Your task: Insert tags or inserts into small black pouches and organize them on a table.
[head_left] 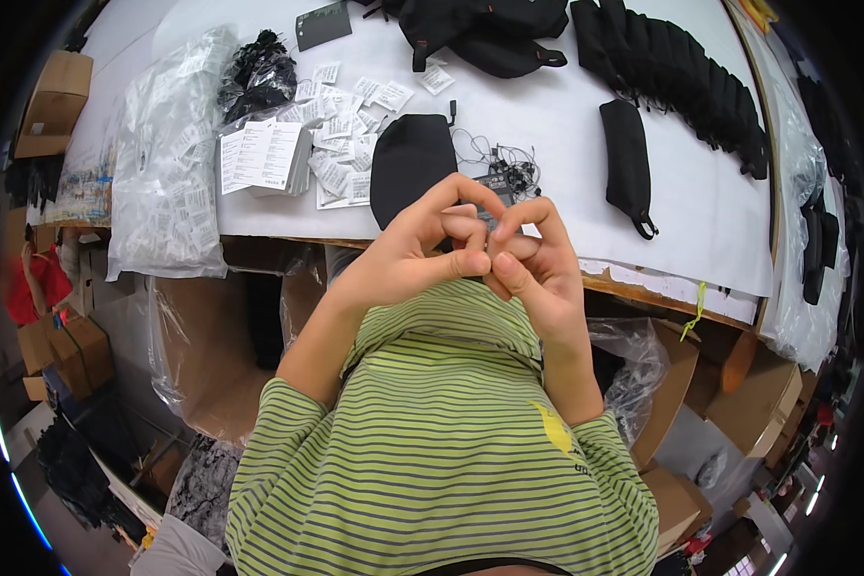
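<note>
I see a white-covered bench (547, 125) filling the upper frame. Cardboard boxes (58, 91) sit at upper left, and more boxes (758, 403) crowd the floor at lower right.

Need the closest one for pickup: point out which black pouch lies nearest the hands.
The rounded black pouch just beyond the left hand; the others lie farther right or at the table's far edge.

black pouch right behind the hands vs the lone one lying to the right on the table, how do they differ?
The black pouch behind the hands looks wide and rounded; the lone black pouch is narrow and elongated. The first is partly hidden by the left hand and right hand; the second lies fully in view, clear of both. The second shows a small loop at its near end; none is visible on the first. Both are black fabric, lying on the white table.
</note>
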### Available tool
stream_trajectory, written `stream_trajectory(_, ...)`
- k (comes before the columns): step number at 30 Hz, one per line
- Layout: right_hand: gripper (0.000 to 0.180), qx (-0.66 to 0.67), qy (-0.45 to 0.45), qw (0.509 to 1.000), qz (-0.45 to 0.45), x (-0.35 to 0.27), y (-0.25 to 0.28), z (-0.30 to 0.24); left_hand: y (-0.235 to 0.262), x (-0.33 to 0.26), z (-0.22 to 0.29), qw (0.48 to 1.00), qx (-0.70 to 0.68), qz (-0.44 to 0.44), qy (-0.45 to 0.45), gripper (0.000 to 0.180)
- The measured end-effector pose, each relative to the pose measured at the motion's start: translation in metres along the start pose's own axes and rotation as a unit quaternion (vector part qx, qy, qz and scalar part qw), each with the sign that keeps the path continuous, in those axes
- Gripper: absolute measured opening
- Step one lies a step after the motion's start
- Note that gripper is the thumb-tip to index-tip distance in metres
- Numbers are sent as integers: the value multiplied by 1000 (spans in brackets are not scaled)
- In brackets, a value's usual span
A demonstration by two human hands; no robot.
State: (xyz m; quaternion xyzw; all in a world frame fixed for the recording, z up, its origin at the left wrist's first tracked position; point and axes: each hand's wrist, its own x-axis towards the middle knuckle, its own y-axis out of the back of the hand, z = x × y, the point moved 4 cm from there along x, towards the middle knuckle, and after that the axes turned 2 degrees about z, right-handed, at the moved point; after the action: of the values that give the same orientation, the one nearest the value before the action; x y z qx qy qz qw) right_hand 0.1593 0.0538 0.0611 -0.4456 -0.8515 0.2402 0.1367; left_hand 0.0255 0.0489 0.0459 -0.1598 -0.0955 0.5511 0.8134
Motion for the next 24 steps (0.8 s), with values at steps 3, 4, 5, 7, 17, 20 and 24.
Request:
stream_trajectory(3,17,-10,2,1000,-3,-1,1,-2,0,2,0,1000,-4,-3,-19,37)
stream_trajectory(4,17,-12,-4,1000,-6,-1,1,-2,0,2,-1,1000,6,-10,-4,35)
stream_trajectory(5,17,-13,-4,1000,-6,-1,2,-3,1,3,-3,1000,16,-17,10,33)
stream_trajectory(7,16,54,-29,998,-19,0,1,-2,0,9,5,999,26,-24,30,28)
stream_trajectory(17,21,78,-3,997,5,-9,17,-17,77,44,-13,773,621,-108,-66,38)
stream_trajectory(20,23,75,-6,997,29,-20,28,-19,79,39,-1,753,644,-38,-126,34)
stream_trajectory(24,23,42,-8,999,23,-32,47,-22,81,10,6,728,665,30,-168,26)
